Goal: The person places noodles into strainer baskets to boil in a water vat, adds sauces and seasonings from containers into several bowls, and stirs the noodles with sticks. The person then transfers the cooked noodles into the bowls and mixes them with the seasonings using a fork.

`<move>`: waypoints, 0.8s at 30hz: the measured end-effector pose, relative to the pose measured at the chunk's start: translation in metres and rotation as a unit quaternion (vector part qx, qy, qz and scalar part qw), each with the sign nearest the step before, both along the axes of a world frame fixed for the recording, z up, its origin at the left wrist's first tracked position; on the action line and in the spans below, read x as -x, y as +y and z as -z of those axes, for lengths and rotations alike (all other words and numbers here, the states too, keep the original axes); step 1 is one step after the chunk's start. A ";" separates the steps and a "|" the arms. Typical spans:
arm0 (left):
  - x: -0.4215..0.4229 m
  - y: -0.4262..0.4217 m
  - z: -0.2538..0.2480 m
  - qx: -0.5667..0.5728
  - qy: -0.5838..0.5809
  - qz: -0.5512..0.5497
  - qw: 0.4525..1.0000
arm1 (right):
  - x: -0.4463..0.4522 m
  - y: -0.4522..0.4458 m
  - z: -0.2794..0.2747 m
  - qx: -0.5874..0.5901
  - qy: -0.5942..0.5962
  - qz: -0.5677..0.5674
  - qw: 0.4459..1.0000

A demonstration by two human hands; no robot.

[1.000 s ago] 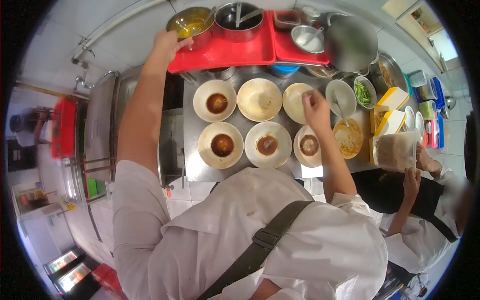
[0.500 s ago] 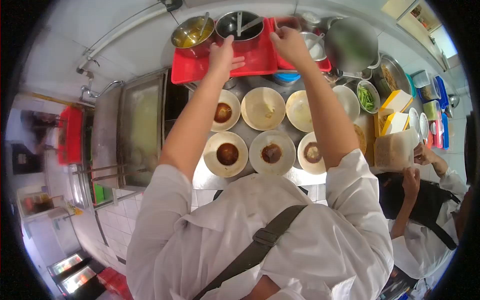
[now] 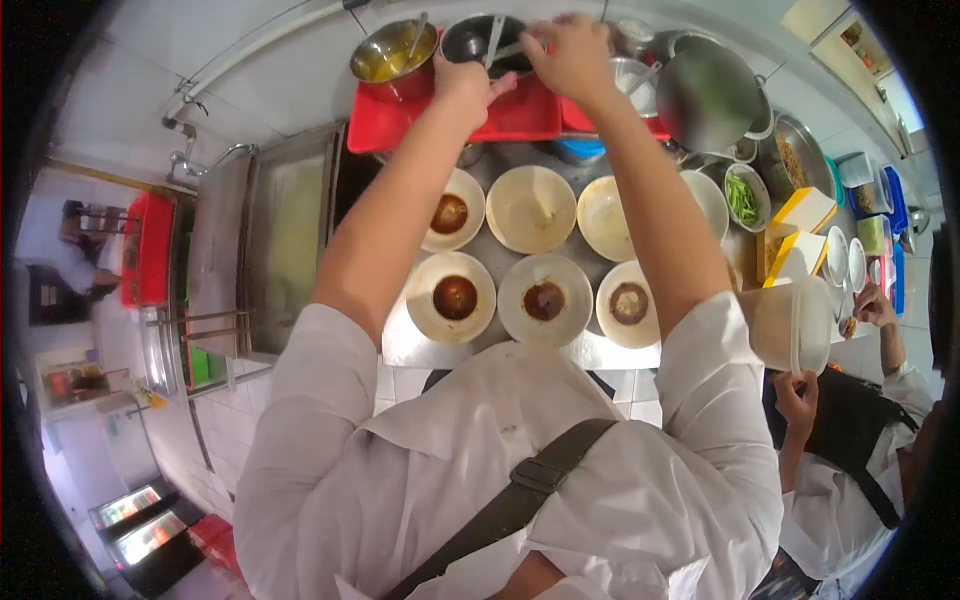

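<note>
My left hand (image 3: pixel 470 85) is at the near rim of a dark-filled metal pot (image 3: pixel 462 42), its fingers stretched out to the right. A pale upright handle (image 3: pixel 495 40) stands in the pot just beyond it. At the pot's right side, my right hand (image 3: pixel 572 52) has its thumb and fingers around the end of a slanted metal utensil handle (image 3: pixel 512 49); the utensil's head is hidden in the pot. To the left is another pot (image 3: pixel 392 62) with yellow liquid and a spoon. A red tray (image 3: pixel 375 125) lies under both pots.
Below my arms are bowls, including one with dark sauce (image 3: pixel 455 298) and a pale one (image 3: pixel 531 208). On the right are a green vegetable bowl (image 3: pixel 743 195) and a co-worker's hand (image 3: pixel 797 400) at a plastic tub (image 3: pixel 790 325). A steel basin (image 3: pixel 290 220) stands left.
My right hand has moved left from the red container to the slanted handle. My left hand has shifted slightly right along the pot. The co-worker's upper hand has left the tub.
</note>
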State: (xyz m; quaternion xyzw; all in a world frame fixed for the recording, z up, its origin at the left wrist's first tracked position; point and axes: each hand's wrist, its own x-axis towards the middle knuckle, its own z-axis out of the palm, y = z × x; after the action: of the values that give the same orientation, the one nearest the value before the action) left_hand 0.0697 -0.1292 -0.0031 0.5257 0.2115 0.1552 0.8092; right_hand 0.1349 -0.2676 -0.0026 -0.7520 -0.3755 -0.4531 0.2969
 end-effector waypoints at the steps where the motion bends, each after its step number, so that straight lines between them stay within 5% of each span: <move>1: 0.005 0.005 0.002 -0.001 0.000 0.015 1.000 | 0.008 0.009 -0.011 0.084 0.126 0.081 0.985; 2: 0.007 0.008 0.001 -0.003 -0.006 0.031 0.999 | 0.012 0.018 -0.023 0.164 0.242 0.159 0.943; 5: 0.033 0.001 -0.023 -0.021 0.017 0.040 0.999 | 0.021 0.038 -0.050 0.213 0.324 0.181 0.904; 12: 0.078 0.019 -0.031 0.009 -0.002 0.031 0.999 | 0.055 0.033 -0.067 0.238 0.404 0.071 0.880; 13: 0.086 0.022 -0.032 0.008 0.003 0.031 0.999 | 0.049 0.022 -0.052 0.127 0.193 -0.036 0.972; 14: 0.093 0.023 -0.035 0.009 -0.004 0.022 1.000 | 0.047 0.020 -0.039 0.004 -0.033 -0.143 0.989; 15: 0.105 0.020 -0.037 0.007 0.003 0.017 1.000 | 0.060 0.018 -0.030 0.006 -0.035 -0.151 0.988; 17: 0.125 0.018 -0.040 0.014 0.004 0.030 0.999 | 0.093 0.006 -0.016 -0.031 0.269 -0.238 0.933; 21: 0.160 0.012 -0.039 0.030 0.025 0.021 0.999 | 0.112 0.011 0.010 -0.184 0.374 -0.206 0.886; 23: 0.174 0.010 -0.028 0.056 0.035 0.020 0.998 | 0.123 0.005 0.009 -0.252 0.565 -0.207 0.758; 24: 0.181 0.008 -0.026 0.080 0.047 0.020 0.995 | 0.128 0.002 0.008 -0.252 0.564 -0.206 0.759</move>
State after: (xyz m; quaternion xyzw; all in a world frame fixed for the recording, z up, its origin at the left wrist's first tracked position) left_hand -0.1110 -0.1215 0.0229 0.4697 0.2505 0.0966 0.8410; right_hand 0.0070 -0.2655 -0.0103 -0.6739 -0.1582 0.0467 0.7202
